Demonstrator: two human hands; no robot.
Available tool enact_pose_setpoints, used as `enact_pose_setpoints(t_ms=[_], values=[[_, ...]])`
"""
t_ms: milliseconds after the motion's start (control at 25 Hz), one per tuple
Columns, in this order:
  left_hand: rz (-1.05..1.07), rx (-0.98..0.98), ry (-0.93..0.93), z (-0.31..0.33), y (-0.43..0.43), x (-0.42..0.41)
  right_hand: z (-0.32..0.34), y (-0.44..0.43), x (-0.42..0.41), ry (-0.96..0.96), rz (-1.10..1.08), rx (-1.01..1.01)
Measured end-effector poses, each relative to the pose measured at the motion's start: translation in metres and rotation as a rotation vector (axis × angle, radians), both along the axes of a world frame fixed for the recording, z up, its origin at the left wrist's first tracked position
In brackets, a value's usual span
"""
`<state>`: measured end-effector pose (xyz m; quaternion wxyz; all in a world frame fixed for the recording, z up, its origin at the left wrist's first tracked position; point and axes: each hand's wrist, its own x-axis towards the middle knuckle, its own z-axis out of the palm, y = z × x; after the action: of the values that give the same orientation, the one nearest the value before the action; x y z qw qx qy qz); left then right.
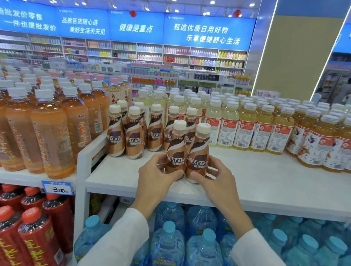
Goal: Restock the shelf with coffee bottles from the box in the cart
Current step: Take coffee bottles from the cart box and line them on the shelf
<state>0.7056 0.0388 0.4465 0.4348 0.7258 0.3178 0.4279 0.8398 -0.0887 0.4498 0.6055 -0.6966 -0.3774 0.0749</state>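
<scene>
Water bottles (167, 245) are sitting lowest, at 6 o'clock, under two white sleeves (122, 242). Left hand (157, 177) is gripping the left bottle (176, 151) and right hand (217, 180) is gripping the right bottle (199, 152), fingers (158, 159) clamped round the lower bodies. Both are standing upright, touching, on the shelf (260, 179) (or just reaching it). Placing seems in hand. Next, probably: sliding them back toward the coffee row (133, 136) at 11 o'clock, keeping them upright, then releasing.
</scene>
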Motion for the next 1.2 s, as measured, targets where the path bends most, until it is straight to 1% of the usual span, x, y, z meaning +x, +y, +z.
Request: enact_pose_setpoints(t_ms=[240, 360, 560, 760, 880, 1200], values=[[0.212, 0.041, 0.068, 0.008, 0.032, -0.004, 0.009, 0.063, -0.011, -0.04, 0.075, -0.031], [0.312, 0.096, 0.106, 0.009, 0.039, 0.0, 0.012, 0.084, -0.011, -0.066, 0.096, -0.063], [0.334, 0.064, 0.089, 0.009, 0.047, 0.005, 0.009, 0.099, -0.011, -0.057, 0.083, -0.055], [0.367, 0.13, 0.124, 0.012, 0.053, 0.006, 0.007, 0.106, -0.008, -0.036, 0.062, -0.046], [0.376, 0.114, 0.122, 0.014, 0.053, 0.006, 0.006, 0.109, -0.007, -0.025, 0.036, -0.052], [0.372, 0.111, 0.15, 0.013, 0.055, 0.008, 0.003, 0.111, -0.004, -0.054, 0.055, -0.063]])
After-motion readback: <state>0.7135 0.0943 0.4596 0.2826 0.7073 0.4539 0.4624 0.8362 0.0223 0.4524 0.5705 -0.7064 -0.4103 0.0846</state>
